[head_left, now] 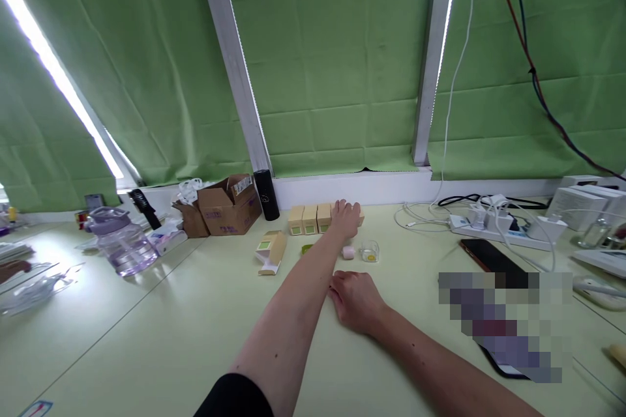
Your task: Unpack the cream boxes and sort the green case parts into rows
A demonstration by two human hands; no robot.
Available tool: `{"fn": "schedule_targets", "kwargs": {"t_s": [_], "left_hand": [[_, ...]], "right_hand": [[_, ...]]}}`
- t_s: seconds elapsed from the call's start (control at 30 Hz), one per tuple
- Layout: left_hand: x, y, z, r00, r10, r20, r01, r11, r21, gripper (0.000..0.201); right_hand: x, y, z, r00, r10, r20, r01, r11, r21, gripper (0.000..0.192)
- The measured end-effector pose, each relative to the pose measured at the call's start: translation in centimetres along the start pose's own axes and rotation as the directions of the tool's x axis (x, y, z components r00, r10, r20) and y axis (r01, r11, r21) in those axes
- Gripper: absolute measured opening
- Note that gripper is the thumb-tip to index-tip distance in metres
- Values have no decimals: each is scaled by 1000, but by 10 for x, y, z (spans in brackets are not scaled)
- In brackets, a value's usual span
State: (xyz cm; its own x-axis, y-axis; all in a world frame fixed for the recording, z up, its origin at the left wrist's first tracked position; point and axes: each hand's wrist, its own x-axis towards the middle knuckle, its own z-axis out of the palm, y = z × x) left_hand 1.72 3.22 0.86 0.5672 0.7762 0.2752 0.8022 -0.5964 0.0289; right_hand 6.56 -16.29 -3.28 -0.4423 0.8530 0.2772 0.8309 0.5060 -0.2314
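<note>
My left hand (346, 218) reaches across to the far end of a row of small tan cardboard boxes (310, 219). Its fingers curl over the rightmost box (362, 216), most of which they hide. My right hand (358, 300) rests closed on the table, nearer to me; whatever its curled fingers may hold is hidden. Between the hands stand a small pink cylinder (348, 253) and a clear jar (370, 251) with yellow at its base. Left of my forearm, an opened tan box (272, 253) lies with its flap out. A green piece (306, 249) shows partly behind the forearm.
To the left are a large purple water bottle (124, 244), a brown carton (229, 205) and a black cylinder (267, 195). A loaded power strip (503, 234) with cables and a dark phone (491, 262) lie right. A person's hand (14, 270) shows at the far left.
</note>
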Motion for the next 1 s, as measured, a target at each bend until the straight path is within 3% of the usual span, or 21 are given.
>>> {"fn": "schedule_targets", "kwargs": {"t_s": [0.17, 0.37, 0.47, 0.57, 0.67, 0.8, 1.0], "left_hand": [[-6, 3, -15, 995, -39, -89, 25, 988, -149, 42], [-25, 0, -57, 979, -88, -186, 13, 927, -374, 39], [-57, -2, -83, 976, -70, -208, -38, 880, -473, 39], [-102, -3, -105, 974, -56, -219, -100, 762, -640, 37], [-149, -1, -118, 979, -40, -200, -100, 759, -643, 34], [-190, -1, -116, 989, -78, -128, -24, 759, -651, 34], [-210, -7, -89, 996, -87, -5, 63, 763, -643, 30]], "right_hand": [[-2, 0, -1, 1000, -16, -17, 16, 1000, -3, 11], [-4, 1, -2, 999, -4, -35, 4, 1000, 10, 10], [-2, 1, -2, 999, 5, -34, -5, 1000, 18, 12], [0, 3, -5, 999, 30, -26, -30, 1000, 6, 15], [2, 7, -10, 996, 93, -7, -93, 995, -41, 17], [3, 18, -16, 981, 193, -10, -194, 977, -90, 21], [1, 31, -19, 963, 267, 26, -260, 955, -145, 23]]}}
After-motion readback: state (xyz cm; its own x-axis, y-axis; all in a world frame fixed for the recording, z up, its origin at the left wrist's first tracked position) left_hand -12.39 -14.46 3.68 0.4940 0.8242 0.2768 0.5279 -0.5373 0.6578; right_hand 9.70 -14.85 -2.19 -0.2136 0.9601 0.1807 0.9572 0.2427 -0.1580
